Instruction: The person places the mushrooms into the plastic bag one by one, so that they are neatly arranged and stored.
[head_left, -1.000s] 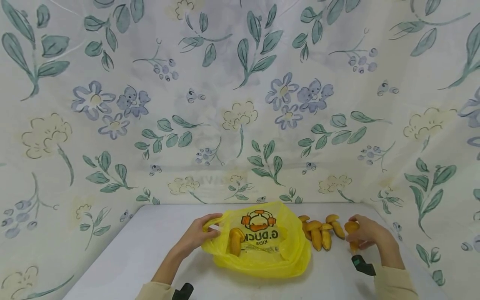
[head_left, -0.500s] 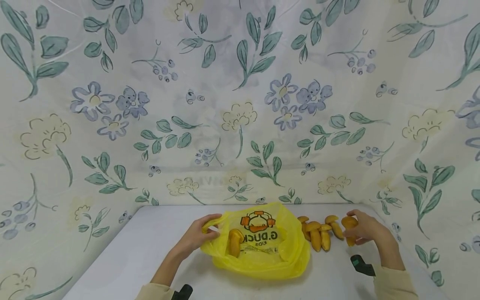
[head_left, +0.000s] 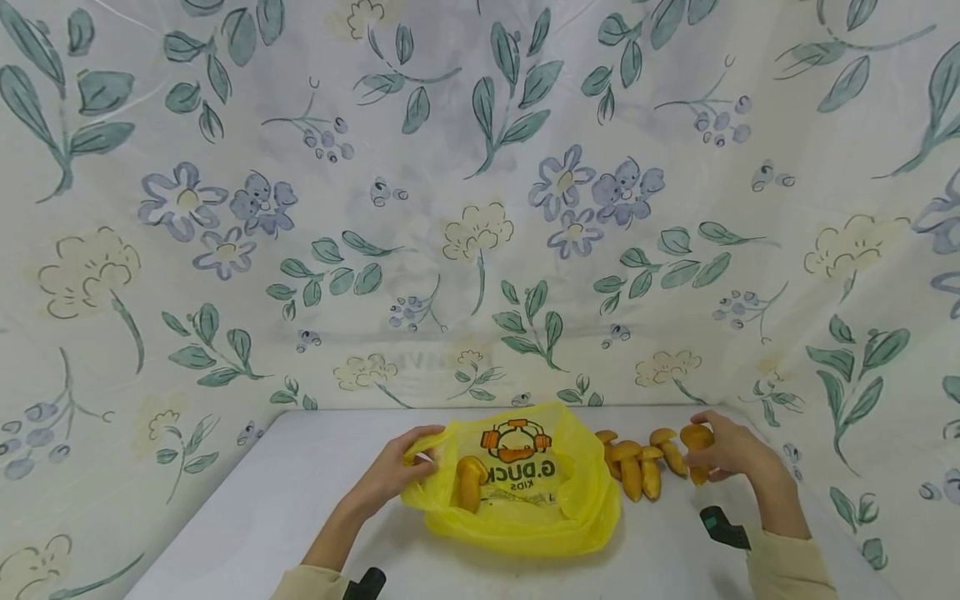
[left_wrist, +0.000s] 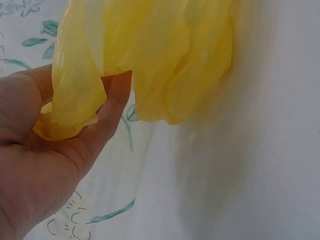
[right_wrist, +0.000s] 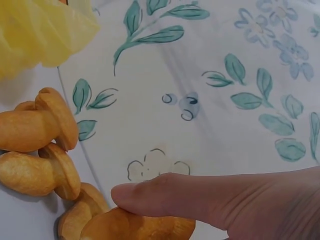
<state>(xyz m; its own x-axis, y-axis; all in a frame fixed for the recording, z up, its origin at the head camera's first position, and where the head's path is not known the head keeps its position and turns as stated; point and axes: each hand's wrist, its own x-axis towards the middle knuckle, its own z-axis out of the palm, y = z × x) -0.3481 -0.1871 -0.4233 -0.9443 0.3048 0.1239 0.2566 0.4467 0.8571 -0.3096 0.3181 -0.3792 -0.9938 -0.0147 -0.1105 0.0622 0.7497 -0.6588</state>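
A yellow plastic bag (head_left: 525, 533) with a duck print lies with its mouth toward me, and one brown mushroom (head_left: 471, 485) shows inside it. My left hand (head_left: 396, 469) grips the bag's handle at its left side; in the left wrist view the thin plastic (left_wrist: 77, 95) loops through the fingers. At the right, my right hand (head_left: 738, 454) holds another mushroom (head_left: 697, 438) with its cap up. In the right wrist view the thumb (right_wrist: 160, 195) presses along that mushroom (right_wrist: 135, 227); the other fingers are hidden.
Several more mushrooms (head_left: 632, 475) lie in a group between the bag and my right hand. They rest on a white table (head_left: 255, 500). Behind it hangs a floral cloth (head_left: 420, 333). Dark wrist devices (head_left: 723, 527) sit below the hands.
My right hand has shifted slightly left and away from me with the mushroom, which has risen a little in the view. The left hand and the bag stay nearly still.
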